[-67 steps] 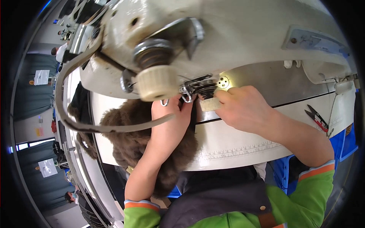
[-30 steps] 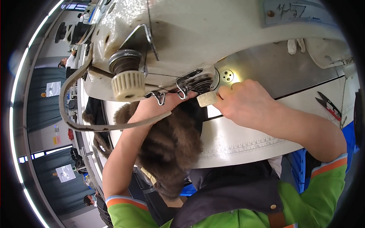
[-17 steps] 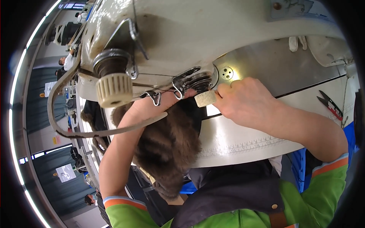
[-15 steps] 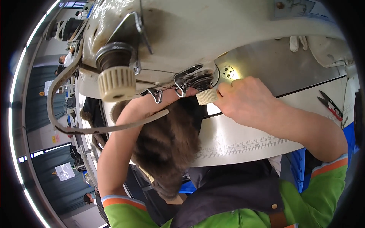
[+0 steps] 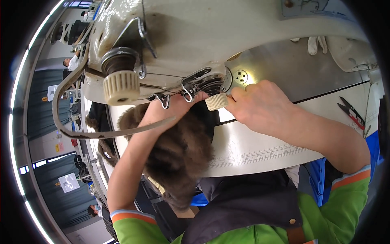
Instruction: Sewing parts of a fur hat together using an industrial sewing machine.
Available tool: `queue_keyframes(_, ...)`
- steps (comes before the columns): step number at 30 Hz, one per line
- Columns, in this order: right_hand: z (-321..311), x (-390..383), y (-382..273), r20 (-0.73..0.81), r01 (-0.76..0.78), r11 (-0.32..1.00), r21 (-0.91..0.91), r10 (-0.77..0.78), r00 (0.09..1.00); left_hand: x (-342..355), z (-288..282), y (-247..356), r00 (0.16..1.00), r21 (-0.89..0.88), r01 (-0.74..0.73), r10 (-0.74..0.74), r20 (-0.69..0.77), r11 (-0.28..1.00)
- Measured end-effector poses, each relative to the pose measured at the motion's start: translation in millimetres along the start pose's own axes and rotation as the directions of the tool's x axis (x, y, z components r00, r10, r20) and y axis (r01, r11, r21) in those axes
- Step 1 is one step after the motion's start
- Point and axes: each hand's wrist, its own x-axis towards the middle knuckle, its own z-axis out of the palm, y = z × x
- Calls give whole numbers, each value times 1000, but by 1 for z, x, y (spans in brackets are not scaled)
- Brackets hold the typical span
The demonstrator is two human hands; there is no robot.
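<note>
The beige sewing machine head fills the top, with wire guides, tension discs and a ribbed knob above my hands. My left hand reaches under these parts over a brown fur piece, its fingertips mostly hidden behind them. My right hand has its fingers curled beside the knob, right of the left one and just below a lit metal throat area; whatever it pinches is hidden. A dark material lies beneath the knob, between both hands.
Black-and-red snips lie on the white ruled table edge at right, above blue bins. A white glove-like item rests behind the machine's arm. At far left, co-workers sit along a row of workstations.
Compared with about two seconds ago, my left hand is farther left and more hidden under the guides, and the view has shifted. My right hand has barely moved, still curled beside the knob.
</note>
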Motion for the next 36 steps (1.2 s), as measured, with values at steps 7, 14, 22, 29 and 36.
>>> queue_keyframes(7,-4,1,1,51,0,999,37,-1,999,-13,36,16,909,277,4,112,-402,961)
queue_keyframes(14,1,-1,2,21,-12,999,51,11,1000,-12,42,12,895,252,-8,119,-430,968)
queue_keyframes(22,3,-4,1,-34,-10,999,40,11,999,-16,43,22,920,176,104,-27,-391,979)
queue_keyframes(29,-1,-6,2,-3,25,999,-35,-25,1000,-13,51,11,924,-269,21,-121,-362,963)
queue_keyframes(36,3,-6,2,-6,-10,1000,14,10,1000,-22,51,18,914,210,-42,122,-386,977)
